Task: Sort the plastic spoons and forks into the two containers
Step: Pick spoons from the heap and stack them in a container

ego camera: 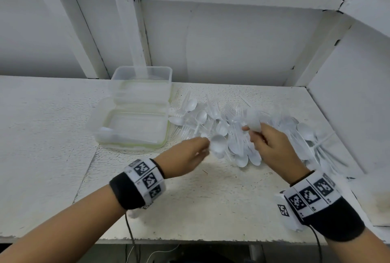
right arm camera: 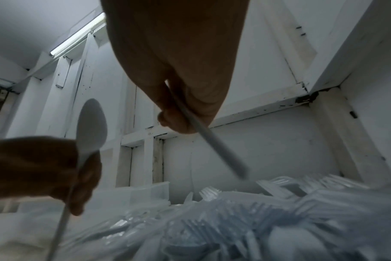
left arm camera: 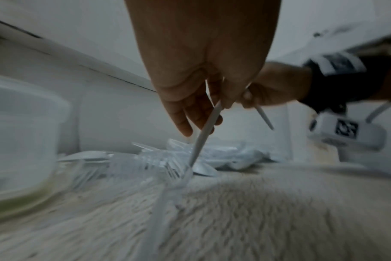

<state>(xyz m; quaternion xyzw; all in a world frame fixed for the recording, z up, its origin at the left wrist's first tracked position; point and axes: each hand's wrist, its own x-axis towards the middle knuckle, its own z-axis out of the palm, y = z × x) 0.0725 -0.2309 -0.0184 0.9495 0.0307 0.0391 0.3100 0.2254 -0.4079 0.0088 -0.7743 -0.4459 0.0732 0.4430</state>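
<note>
Hands [ego camera: 232, 146] with spoons [ego camera: 218, 143] beside containers [ego camera: 135, 123]

Both hands [ego camera: 185, 155] [ego camera: 272, 146] raised, fingers pinched, wrists banded.

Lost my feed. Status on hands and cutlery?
Left hand holds a white spoon; right hand holds another spoon. Near container has one spoon, far container looks empty. Pile unsorted.

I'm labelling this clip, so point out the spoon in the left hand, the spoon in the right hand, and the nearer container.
Left hand's spoon [ego camera: 218, 143]: head view, on its bowl.
Right hand's spoon [ego camera: 254, 122]: head view, on its bowl.
Nearer container [ego camera: 100, 136]: head view, on its front left wall.
</note>
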